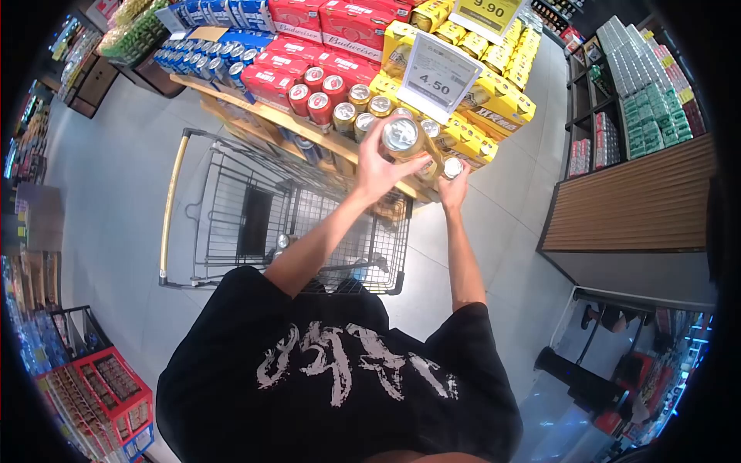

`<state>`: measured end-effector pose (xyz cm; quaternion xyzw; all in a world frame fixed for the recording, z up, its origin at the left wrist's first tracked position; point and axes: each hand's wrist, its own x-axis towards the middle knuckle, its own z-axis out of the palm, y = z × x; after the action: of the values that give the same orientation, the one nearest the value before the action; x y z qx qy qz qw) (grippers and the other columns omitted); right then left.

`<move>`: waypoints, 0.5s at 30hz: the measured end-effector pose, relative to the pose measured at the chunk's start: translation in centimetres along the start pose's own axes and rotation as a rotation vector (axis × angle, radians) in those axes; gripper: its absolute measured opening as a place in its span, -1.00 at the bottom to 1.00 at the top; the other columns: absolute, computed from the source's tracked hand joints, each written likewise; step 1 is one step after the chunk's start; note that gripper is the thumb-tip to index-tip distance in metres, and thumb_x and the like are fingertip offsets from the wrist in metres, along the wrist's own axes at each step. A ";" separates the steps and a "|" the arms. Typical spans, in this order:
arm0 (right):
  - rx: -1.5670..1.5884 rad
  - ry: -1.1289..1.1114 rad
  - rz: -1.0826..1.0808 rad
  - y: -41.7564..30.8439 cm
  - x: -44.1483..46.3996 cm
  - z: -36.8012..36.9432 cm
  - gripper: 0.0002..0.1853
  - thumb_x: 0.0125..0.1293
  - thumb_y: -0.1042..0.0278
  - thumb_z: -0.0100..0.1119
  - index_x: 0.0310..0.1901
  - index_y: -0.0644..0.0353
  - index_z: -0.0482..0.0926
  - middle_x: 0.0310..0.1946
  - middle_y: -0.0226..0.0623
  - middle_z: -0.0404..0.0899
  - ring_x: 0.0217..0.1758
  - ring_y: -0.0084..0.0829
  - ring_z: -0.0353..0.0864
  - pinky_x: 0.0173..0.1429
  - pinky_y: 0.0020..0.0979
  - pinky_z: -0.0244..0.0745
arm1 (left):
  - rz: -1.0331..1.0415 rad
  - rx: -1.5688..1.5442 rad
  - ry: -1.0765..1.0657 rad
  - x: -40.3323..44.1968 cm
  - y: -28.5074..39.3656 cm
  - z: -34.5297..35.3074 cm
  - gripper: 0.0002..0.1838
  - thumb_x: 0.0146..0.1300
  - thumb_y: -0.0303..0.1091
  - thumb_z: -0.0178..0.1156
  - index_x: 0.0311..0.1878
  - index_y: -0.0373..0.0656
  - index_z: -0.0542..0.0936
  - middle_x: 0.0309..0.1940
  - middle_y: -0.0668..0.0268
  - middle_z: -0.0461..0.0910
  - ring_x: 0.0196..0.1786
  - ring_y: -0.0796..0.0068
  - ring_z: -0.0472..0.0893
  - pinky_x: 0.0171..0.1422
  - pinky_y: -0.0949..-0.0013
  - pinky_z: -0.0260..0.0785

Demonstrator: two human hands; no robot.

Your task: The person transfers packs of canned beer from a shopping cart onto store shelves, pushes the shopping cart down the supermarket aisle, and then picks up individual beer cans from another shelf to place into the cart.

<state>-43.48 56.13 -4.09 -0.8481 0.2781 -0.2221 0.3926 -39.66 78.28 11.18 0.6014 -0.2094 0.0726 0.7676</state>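
My left hand (pixel 377 166) is closed around a gold beer can (pixel 400 136), its silver lid facing up, held just in front of the shelf edge. To its right, my right hand (pixel 454 189) grips a smaller-looking can (pixel 452 167) by its side, with a pale silver top showing. Most of that can's body is hidden by my fingers. Right behind both hands stand rows of loose gold cans (pixel 360 96) and red cans (pixel 319 105). A white price sign (pixel 434 80) reading 4.50 rises above them.
Below my arms stands a wire shopping cart (pixel 207 162) with a can (pixel 282 241) inside. Red Budweiser boxes (pixel 351 31), blue cans (pixel 204 58) and yellow cartons (pixel 494 108) fill the wooden display. Another stocked shelf (pixel 617 193) lines the right side, beyond the tiled floor (pixel 505 208).
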 end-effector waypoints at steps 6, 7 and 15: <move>-0.025 0.033 0.010 -3.3 -0.1 -1.0 -0.27 -0.09 0.20 0.58 0.12 0.30 0.46 0.01 -0.05 0.63 0.07 -0.21 0.63 0.19 -0.26 0.47 | -0.460 -0.526 0.020 -5.3 7.8 -6.0 -0.34 0.34 -0.08 0.14 0.37 -0.27 0.27 -0.03 0.10 0.56 -0.02 0.23 0.65 0.17 0.19 0.53; 0.077 0.075 -0.044 -4.8 -0.6 -1.6 -0.30 -0.05 0.20 0.57 0.11 0.31 0.47 0.00 -0.08 0.63 0.05 -0.25 0.63 0.17 -0.27 0.48 | -0.568 -0.569 0.015 -6.3 8.1 -7.5 -0.36 0.36 -0.01 0.07 0.36 -0.25 0.29 -0.03 0.12 0.56 -0.03 0.23 0.64 0.14 0.17 0.53; 0.996 0.089 -0.055 -10.0 -7.3 -5.4 -0.58 0.34 0.22 0.21 0.10 0.32 0.47 -0.08 -0.19 0.62 -0.04 -0.38 0.62 0.13 -0.28 0.50 | -0.781 -0.885 0.138 -11.2 10.7 -13.6 -0.27 0.39 0.28 -0.16 0.27 -0.23 0.38 -0.06 0.16 0.53 -0.17 0.28 0.57 -0.05 0.19 0.53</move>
<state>-49.21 63.26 5.86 -0.5542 0.1324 -0.3742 0.7317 -50.44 95.68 13.63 0.2505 0.0675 -0.2707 0.9271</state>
